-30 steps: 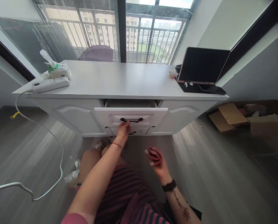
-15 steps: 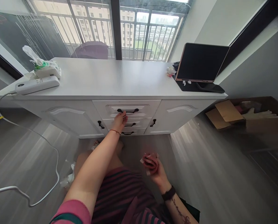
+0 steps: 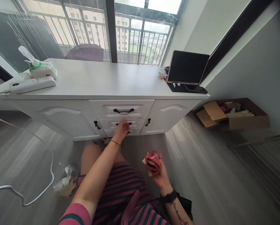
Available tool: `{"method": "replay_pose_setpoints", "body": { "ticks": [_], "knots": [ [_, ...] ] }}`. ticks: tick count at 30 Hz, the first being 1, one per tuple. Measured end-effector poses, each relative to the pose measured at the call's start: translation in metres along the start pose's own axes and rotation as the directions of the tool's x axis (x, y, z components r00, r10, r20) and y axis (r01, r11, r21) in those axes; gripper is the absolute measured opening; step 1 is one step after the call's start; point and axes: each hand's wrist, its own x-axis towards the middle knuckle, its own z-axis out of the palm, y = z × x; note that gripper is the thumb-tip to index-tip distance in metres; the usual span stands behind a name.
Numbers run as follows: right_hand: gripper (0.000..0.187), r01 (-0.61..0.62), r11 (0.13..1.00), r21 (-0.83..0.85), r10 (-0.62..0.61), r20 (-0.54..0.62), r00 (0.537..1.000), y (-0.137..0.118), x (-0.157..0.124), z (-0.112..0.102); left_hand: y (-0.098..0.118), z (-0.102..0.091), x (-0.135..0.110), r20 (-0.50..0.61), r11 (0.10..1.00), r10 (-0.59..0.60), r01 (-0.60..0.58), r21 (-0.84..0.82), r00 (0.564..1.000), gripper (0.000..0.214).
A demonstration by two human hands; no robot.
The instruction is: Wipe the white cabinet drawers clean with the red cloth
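Left hand (image 3: 121,130), grip loosely open, is at the second handle (image 3: 129,123); hooking its middle should pull straight. Right hand (image 3: 160,175) grips a red cloth (image 3: 153,160).

The left arm stretches forward, almost straight at the elbow, forearm bare. The left hand (image 3: 121,129) is held out palm down, fingers loosely bent and a little apart, slightly blurred. The right arm is bent close to the body, and the right hand (image 3: 160,176) sits lower and nearer, palm turned up, its grip closed. A tattoo runs along that forearm.
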Motion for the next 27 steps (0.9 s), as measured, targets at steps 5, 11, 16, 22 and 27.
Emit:
{"method": "replay_pose_setpoints", "body": {
  "ticks": [5, 11, 16, 22, 27],
  "knots": [
    [0.021, 0.042, 0.987, -0.153, -0.038, 0.031, 0.999, -0.006, -0.01, -0.005, -0.089, -0.053, -0.079, 0.147, 0.984, -0.121, 0.1, 0.145, 0.982, 0.022],
    [0.012, 0.048, 0.933, -0.357, -0.012, 0.102, 0.995, 0.003, -0.007, -0.004, -0.128, -0.076, -0.153, 0.409, 0.995, -0.092, 0.072, 0.063, 0.908, 0.042],
    [0.007, 0.13, 0.919, -0.371, -0.051, 0.213, 0.976, 0.02, -0.006, -0.004, -0.118, -0.079, -0.175, 0.357, 0.989, -0.02, -0.033, 0.143, 0.934, 0.044],
    [0.025, -0.022, 0.924, -0.382, 0.142, 0.289, 0.947, 0.034, -0.036, 0.006, -0.135, -0.088, -0.189, 0.253, 0.94, 0.122, -0.194, 0.28, 0.96, 0.049],
    [0.04, -0.189, 0.9, -0.393, 0.317, 0.29, 0.903, 0.037, -0.056, -0.007, -0.149, -0.088, -0.201, 0.175, 0.899, 0.169, -0.225, 0.377, 0.97, 0.054]
  ]
}}
